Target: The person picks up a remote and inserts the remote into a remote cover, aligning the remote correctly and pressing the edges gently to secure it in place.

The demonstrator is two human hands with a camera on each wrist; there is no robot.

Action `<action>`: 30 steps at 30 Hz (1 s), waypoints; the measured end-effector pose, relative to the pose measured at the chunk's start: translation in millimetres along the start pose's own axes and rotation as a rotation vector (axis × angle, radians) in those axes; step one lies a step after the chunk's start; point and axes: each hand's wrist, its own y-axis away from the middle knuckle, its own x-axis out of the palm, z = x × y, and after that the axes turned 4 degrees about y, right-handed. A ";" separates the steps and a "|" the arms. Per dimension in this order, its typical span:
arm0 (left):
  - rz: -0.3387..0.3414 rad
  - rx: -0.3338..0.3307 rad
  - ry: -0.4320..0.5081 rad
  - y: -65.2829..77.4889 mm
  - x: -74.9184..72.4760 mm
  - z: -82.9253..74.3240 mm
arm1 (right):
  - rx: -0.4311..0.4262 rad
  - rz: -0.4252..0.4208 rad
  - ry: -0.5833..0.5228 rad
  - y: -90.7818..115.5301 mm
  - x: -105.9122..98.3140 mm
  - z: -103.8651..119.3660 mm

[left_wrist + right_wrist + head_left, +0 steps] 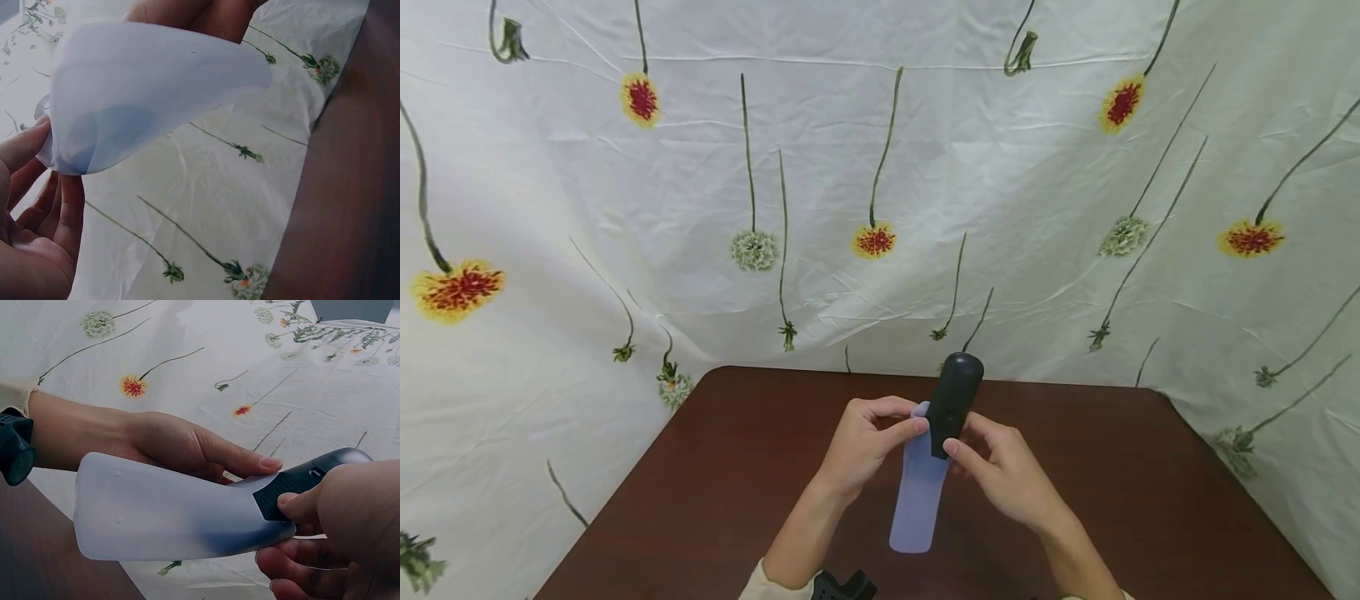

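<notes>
A black remote control [957,392] with a rounded end sticks up out of a soft translucent bluish cover [917,508], its lower end lying in the cover's opening. My left hand [868,450] pinches the cover's upper left edge between thumb and fingers. My right hand [1003,471] grips from the other side. In the right wrist view its thumb [297,503] presses on the remote's textured face, and its fingers curl beneath the cover. The cover's long, loose part hangs toward me above the table. From the left wrist, the cover [156,75] hides most of the remote.
The dark brown table [737,500] lies under both hands. Behind and around it hangs a white cloth [820,167] printed with flowers. A black strap device [844,586] sits at the left wrist, by a cream sleeve [771,583].
</notes>
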 end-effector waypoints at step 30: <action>-0.021 -0.054 -0.035 -0.7 0.0 5.4 | -0.006 -0.135 0.049 -1.3 3.2 -1.6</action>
